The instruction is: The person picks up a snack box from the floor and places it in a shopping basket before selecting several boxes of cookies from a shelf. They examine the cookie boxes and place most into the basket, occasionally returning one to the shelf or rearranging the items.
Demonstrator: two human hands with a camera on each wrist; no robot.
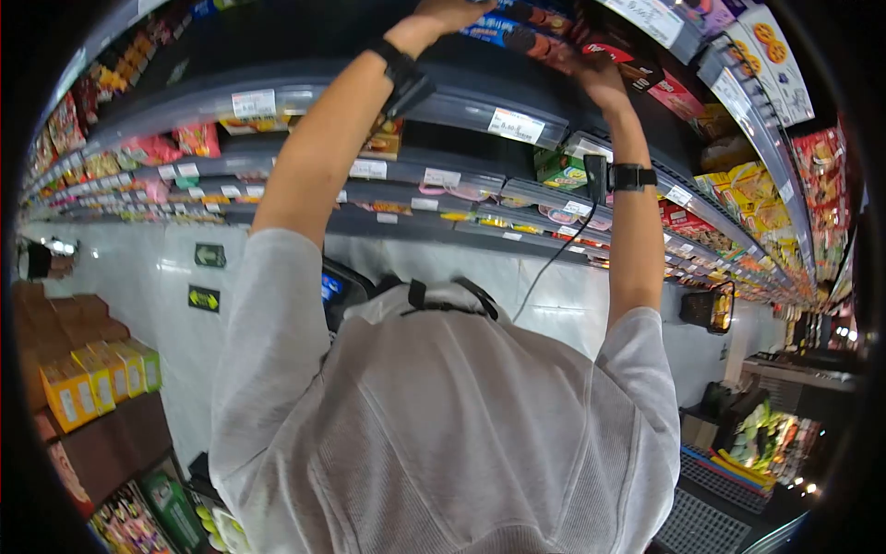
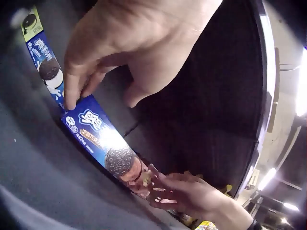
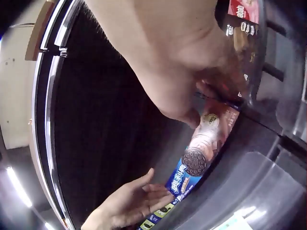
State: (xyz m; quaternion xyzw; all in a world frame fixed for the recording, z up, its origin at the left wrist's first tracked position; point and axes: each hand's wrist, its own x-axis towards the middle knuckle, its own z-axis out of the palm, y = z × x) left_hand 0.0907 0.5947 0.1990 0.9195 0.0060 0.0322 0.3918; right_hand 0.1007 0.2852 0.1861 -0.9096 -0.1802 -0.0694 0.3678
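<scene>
A blue Oreo cookie box [image 2: 103, 132] with a brown end lies lengthwise on a dark shelf. My left hand [image 2: 139, 43] reaches in from above with its fingertips at the box's blue end and the thumb held apart. In the right wrist view this left hand [image 3: 129, 203] shows mostly straight fingers. My right hand [image 2: 192, 191] is at the brown end, pinching it between thumb and fingers. The head view shows both the left hand [image 1: 452, 13] and the right hand [image 1: 600, 81] near the top edge. Another blue Oreo box [image 2: 47, 67] continues the row beyond the left hand.
A red box [image 1: 623, 65] stands right of the right hand. Price tags [image 1: 515, 125] line the shelf edge [image 1: 452, 109]. Lower shelves carry packaged snacks, including a green box [image 1: 561, 166]. A cable [image 1: 554, 258] hangs from the right wrist camera. Cartons [image 1: 69, 388] stand at left.
</scene>
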